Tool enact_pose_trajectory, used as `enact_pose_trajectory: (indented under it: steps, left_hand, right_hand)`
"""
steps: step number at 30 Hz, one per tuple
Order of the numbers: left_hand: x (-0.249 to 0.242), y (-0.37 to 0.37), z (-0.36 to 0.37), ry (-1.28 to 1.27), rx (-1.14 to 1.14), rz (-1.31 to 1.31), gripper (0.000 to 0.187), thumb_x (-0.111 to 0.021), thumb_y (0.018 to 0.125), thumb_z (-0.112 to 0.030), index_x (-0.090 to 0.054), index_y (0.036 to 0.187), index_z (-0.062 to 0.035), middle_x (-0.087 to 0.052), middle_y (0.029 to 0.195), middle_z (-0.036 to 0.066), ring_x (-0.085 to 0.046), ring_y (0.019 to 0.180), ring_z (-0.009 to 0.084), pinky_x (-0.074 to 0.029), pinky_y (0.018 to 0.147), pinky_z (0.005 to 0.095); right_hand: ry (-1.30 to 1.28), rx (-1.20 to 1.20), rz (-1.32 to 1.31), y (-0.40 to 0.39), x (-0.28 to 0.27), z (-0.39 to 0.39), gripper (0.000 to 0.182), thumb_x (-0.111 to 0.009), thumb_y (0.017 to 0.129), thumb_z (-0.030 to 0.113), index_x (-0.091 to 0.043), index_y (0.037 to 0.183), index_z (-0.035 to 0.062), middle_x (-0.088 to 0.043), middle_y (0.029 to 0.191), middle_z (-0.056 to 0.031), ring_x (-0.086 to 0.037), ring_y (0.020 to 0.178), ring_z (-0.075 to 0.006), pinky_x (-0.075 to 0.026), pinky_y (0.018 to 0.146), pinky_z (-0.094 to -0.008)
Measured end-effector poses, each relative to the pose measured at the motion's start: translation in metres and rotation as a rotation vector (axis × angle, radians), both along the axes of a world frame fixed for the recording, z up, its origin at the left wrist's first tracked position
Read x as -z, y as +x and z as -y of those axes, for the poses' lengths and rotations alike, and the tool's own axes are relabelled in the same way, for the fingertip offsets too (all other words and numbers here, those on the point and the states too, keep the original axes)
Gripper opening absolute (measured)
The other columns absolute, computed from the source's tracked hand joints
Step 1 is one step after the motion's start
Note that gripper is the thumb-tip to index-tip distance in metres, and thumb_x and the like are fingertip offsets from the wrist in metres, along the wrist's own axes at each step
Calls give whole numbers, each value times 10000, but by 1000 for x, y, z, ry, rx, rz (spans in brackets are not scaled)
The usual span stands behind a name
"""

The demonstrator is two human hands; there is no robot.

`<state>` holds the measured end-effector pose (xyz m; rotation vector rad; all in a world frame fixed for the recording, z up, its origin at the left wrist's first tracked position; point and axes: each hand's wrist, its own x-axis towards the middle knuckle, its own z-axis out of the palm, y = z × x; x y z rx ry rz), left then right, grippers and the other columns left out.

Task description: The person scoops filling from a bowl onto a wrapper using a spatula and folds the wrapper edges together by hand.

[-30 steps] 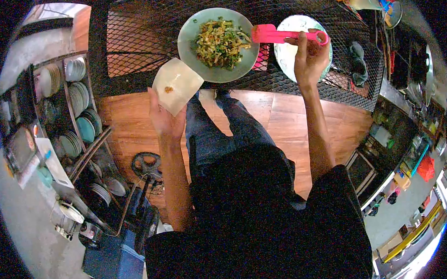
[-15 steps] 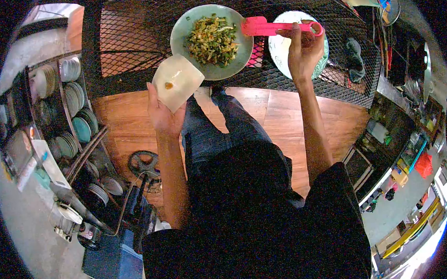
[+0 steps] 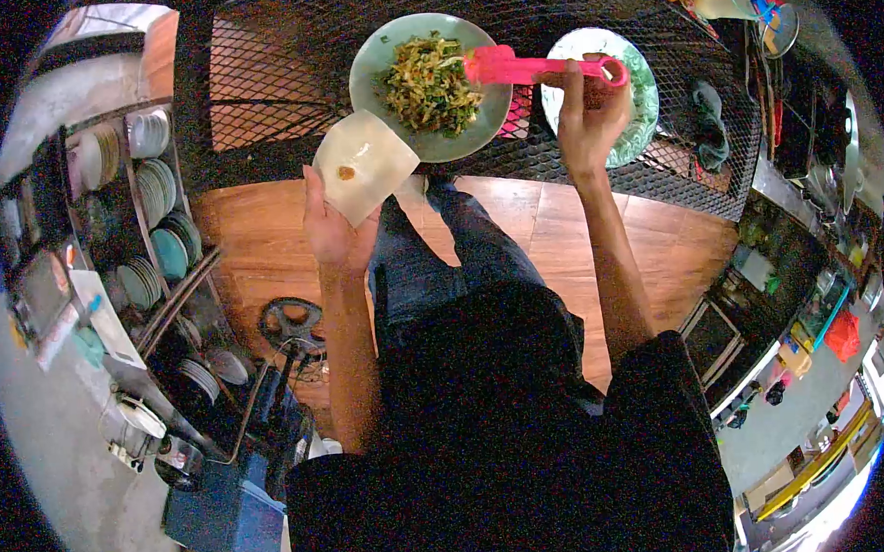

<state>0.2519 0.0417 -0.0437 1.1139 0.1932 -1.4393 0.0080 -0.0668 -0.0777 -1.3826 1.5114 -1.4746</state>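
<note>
On the upturned palm of my left hand (image 3: 336,231) rests a pale, squarish dish (image 3: 364,176) with a glossy surface and a small brown spot near its middle. My left thumb lies along its left edge. My right hand (image 3: 593,121) grips the handle of a pink spoon (image 3: 527,68), which has a looped end. The spoon's head reaches over the right side of a pale green plate (image 3: 499,106), at the edge of a heap of chopped, mixed vegetables (image 3: 434,89). The dish overlaps that plate's lower left rim from my viewpoint.
A white and green patterned plate (image 3: 643,129) stands on the black mesh table (image 3: 274,47), beneath my right hand. Farther right lies a dark crumpled cloth (image 3: 709,126). A rack of stacked plates (image 3: 157,190) is at my left. Wooden-looking floor (image 3: 548,207) shows below.
My right hand has moved slightly left, bringing the spoon's head to the food. The plates and the dish in my left hand appear shifted a little right in view.
</note>
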Motion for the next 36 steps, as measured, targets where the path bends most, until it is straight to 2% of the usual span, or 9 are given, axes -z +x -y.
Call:
enact_pose_trajectory:
  steps: [5,6,10,16,22,24,26,30,36]
  left_hand:
    - [12,5,-5,-42,10,-22,508,-302,977,-418,-409,1298,-40,-497,1286,117,-484,1185,277,-384,1006,440]
    - [11,4,-5,-42,9,-22,508,-302,977,-418,-409,1298,-40,-497,1286,117,-484,1185,277,-384,1006,440]
    - [16,10,-8,-104,-13,-83,508,-303,977,-416,-401,1303,-38,-488,1296,124,-479,1192,285,-382,1012,446]
    - [22,14,-13,-187,-5,-103,499,-294,982,-398,-392,1304,-30,-480,1298,144,-476,1193,300,-385,1010,455]
    - [18,17,-13,-128,-25,-89,488,-296,984,-391,-399,1294,-29,-486,1286,142,-480,1187,298,-388,1008,461]
    - [15,16,-13,-76,-36,-75,485,-297,984,-390,-401,1292,-31,-489,1283,141,-481,1186,297,-388,1007,462]
    - [15,16,-14,-78,-29,-60,487,-302,982,-393,-397,1296,-33,-489,1283,139,-482,1187,294,-392,1004,458]
    - [14,14,-14,-78,-19,-82,497,-299,982,-401,-391,1301,-31,-489,1285,137,-482,1188,291,-394,1005,452]
    - [10,10,-11,-49,-16,-31,513,-284,981,-412,-387,1304,-27,-485,1289,138,-480,1189,292,-393,1006,451]
  right_hand:
    - [91,-65,-5,20,1,-4,173,-602,880,114,-513,984,9,-633,809,-88,-611,701,-125,-502,619,-273]
    - [100,-84,-177,20,-1,-5,178,-607,874,113,-514,988,13,-638,789,-100,-624,684,-150,-508,604,-285]
    - [113,-47,-258,20,-6,-1,179,-605,875,114,-505,986,16,-652,768,-112,-647,672,-166,-515,579,-305]
    - [50,-49,-125,41,-15,2,178,-593,884,114,-490,986,11,-653,772,-121,-652,685,-166,-519,598,-303]
    - [91,-118,-287,38,-9,10,181,-607,860,88,-494,993,40,-657,782,-126,-673,735,-227,-530,626,-326]
    - [113,-108,-211,31,-18,8,197,-614,848,82,-503,1006,41,-668,784,-131,-683,732,-221,-537,631,-334]
    - [28,-52,-328,23,-16,11,195,-612,856,97,-504,1002,25,-668,781,-133,-685,709,-229,-539,624,-331]
    - [58,-5,-302,27,-26,12,193,-607,866,110,-502,993,9,-663,778,-139,-685,714,-237,-539,628,-331]
    - [8,-9,-235,29,-15,6,181,-603,874,109,-508,990,8,-650,800,-132,-662,724,-189,-529,640,-318]
